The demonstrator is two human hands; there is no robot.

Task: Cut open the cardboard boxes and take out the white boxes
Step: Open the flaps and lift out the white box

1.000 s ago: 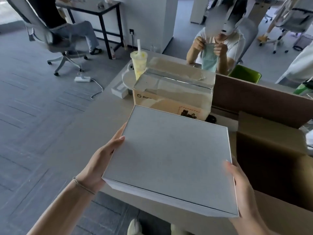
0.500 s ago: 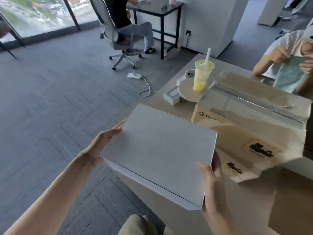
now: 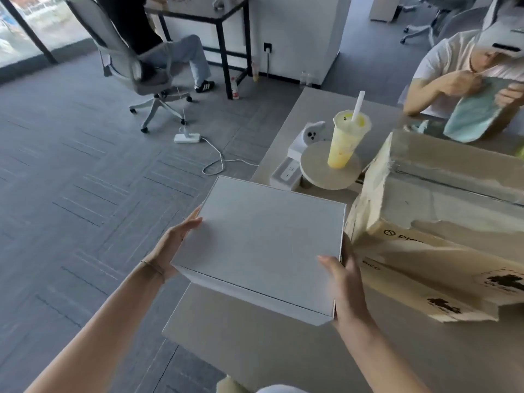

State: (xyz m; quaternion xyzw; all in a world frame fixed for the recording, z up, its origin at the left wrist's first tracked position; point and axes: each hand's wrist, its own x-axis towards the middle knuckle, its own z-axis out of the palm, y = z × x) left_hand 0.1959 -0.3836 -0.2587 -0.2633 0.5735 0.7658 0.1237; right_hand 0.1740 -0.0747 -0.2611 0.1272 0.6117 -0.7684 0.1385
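Head view, nearest first: two bare forearms reach forward. The left hand (image 3: 173, 248) presses flat against the left side of a white box (image 3: 263, 245), thumb on the top edge; a thin bracelet (image 3: 153, 268) circles that wrist. The right hand (image 3: 344, 282) clamps the box's near right corner, thumb over the lid, fingers underneath. The box is closed, held level above the left edge of a grey table (image 3: 283, 350), partly overhanging the floor. Just to its right, almost touching, a cardboard box (image 3: 442, 222) lies on the table, torn along its flaps, tape across the top, black printed marks on the side. Beyond, a yellow drink (image 3: 347, 140) with a white straw stands on a round coaster (image 3: 330, 177). Farther off, a seated person (image 3: 465, 69) across the table holds something pale green. On the floor, a power strip (image 3: 187, 138) and an office chair (image 3: 136, 69).
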